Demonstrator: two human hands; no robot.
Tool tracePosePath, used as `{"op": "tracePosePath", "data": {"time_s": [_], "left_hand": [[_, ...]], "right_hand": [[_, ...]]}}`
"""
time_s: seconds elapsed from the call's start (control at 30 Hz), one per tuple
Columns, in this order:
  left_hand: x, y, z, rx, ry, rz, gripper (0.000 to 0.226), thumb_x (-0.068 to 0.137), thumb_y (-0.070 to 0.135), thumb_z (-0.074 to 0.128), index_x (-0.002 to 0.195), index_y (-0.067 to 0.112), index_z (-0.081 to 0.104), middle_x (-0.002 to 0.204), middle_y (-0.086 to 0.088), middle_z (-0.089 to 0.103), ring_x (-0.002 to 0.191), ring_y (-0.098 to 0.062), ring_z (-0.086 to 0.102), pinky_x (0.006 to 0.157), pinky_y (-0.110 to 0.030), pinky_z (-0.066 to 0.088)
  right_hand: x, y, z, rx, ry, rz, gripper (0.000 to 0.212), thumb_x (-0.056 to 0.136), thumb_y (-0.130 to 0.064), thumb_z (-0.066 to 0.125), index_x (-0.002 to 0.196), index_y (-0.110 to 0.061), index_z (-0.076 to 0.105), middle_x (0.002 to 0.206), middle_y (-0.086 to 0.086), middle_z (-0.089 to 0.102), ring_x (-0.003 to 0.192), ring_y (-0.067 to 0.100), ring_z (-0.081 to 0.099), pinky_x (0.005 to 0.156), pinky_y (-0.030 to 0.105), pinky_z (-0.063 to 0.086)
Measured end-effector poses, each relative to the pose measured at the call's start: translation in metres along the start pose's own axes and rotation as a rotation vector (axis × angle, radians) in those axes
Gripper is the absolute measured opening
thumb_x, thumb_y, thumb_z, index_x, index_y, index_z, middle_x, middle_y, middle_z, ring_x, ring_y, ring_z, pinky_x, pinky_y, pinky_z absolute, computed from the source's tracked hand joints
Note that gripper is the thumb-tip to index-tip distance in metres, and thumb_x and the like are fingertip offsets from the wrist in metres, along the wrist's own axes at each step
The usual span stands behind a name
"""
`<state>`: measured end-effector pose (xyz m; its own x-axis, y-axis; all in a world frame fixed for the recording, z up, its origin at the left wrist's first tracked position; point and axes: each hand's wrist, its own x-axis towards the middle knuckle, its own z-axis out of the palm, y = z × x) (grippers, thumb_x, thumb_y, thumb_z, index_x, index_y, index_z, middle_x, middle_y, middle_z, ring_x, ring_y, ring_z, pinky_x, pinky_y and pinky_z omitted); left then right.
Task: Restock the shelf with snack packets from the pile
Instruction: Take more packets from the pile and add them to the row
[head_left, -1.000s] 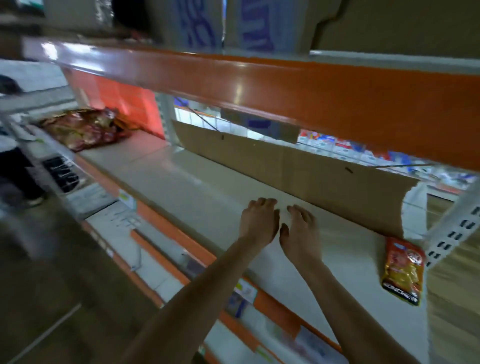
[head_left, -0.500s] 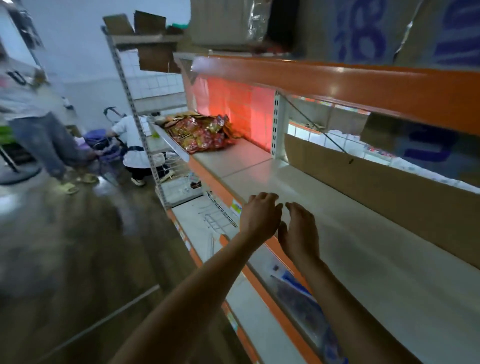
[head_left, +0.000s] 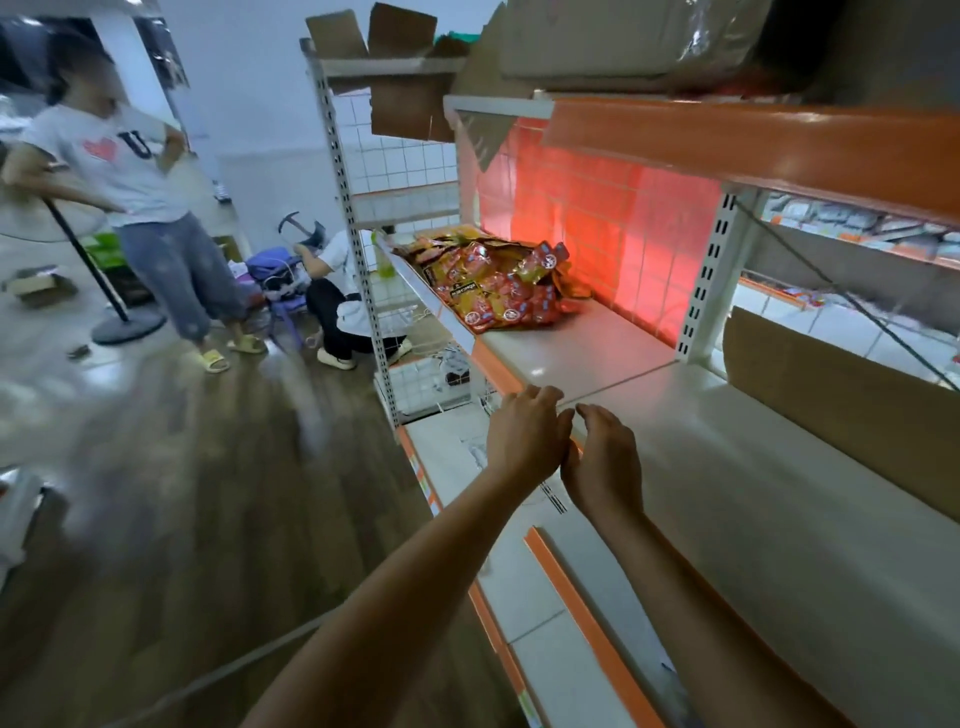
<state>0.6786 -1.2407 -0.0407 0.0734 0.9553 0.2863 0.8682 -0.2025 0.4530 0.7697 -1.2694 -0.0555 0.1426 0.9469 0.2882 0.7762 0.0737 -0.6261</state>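
Left hand (head_left: 524, 436), right hand (head_left: 602, 462) side by side over shelf (head_left: 701, 467) front edge, fingers loosely curled, holding nothing. Snack packet pile (head_left: 498, 286) at 12 o'clock, far end; bare board between.

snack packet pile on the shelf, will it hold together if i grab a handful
Probably not: the snack packet pile is loose, overlapping packets, so some may slide off. The glossy film looks slippery; crumpled shapes suggest light, floppy packets.

Standing person (head_left: 130, 171), crouching person (head_left: 332, 312), perhaps fan stand (head_left: 127, 327)
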Motion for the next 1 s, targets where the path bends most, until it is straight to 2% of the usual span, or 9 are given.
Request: {"op": "tracePosePath", "data": {"time_s": [0.23,0.53,0.7,0.83,0.93,1.0], "left_hand": [[0.102,-0.055,0.000,0.026,0.004,-0.058,0.036,0.097,0.033,0.049,0.127,0.015,0.057,0.128,-0.010,0.058,0.118,-0.029,0.052,0.094,-0.040,0.046],[0.205,-0.102,0.018,0.045,-0.017,-0.107,0.037,0.095,0.033,0.052,0.127,0.015,0.056,0.124,-0.009,0.058,0.115,-0.027,0.052,0.091,-0.039,0.046],[0.247,-0.130,0.035,0.038,-0.065,-0.102,0.034,0.094,0.028,0.055,0.124,0.012,0.055,0.121,-0.012,0.057,0.113,-0.030,0.051,0.088,-0.039,0.046],[0.283,-0.161,0.040,0.046,-0.080,-0.049,0.031,0.092,0.012,0.054,0.122,0.010,0.053,0.122,-0.011,0.055,0.113,-0.029,0.050,0.087,-0.038,0.048],[0.310,-0.182,0.038,0.118,-0.169,0.074,0.044,0.087,0.006,0.056,0.130,0.012,0.050,0.128,-0.009,0.054,0.116,-0.027,0.049,0.087,-0.038,0.050],[0.327,-0.194,0.034,0.174,-0.239,0.165,0.055,0.085,0.011,0.061,0.136,0.015,0.045,0.138,-0.007,0.049,0.127,-0.028,0.042,0.094,-0.043,0.049]], "right_hand": [[0.103,-0.021,0.059,0.063,-0.021,-0.036,0.041,0.089,-0.009,0.058,0.129,-0.008,0.053,0.130,0.011,0.057,0.120,0.027,0.049,0.098,0.037,0.042],[0.204,-0.029,0.109,0.032,-0.084,-0.022,0.040,0.088,-0.014,0.060,0.127,-0.011,0.055,0.127,0.010,0.059,0.118,0.028,0.051,0.096,0.039,0.044],[0.249,-0.023,0.134,-0.060,-0.111,-0.006,0.031,0.088,-0.018,0.055,0.118,-0.011,0.061,0.124,0.008,0.060,0.112,0.030,0.053,0.091,0.033,0.040],[0.282,-0.026,0.154,0.018,-0.040,0.117,0.026,0.088,-0.015,0.054,0.112,-0.010,0.062,0.115,0.011,0.064,0.108,0.031,0.055,0.086,0.034,0.042],[0.300,-0.028,0.172,-0.006,-0.034,0.215,0.032,0.088,-0.029,0.057,0.112,-0.007,0.060,0.114,0.016,0.063,0.109,0.034,0.055,0.088,0.036,0.044],[0.309,-0.030,0.184,-0.072,-0.035,0.291,0.053,0.086,-0.048,0.059,0.119,-0.006,0.056,0.124,0.018,0.057,0.116,0.036,0.051,0.094,0.039,0.043]]}}
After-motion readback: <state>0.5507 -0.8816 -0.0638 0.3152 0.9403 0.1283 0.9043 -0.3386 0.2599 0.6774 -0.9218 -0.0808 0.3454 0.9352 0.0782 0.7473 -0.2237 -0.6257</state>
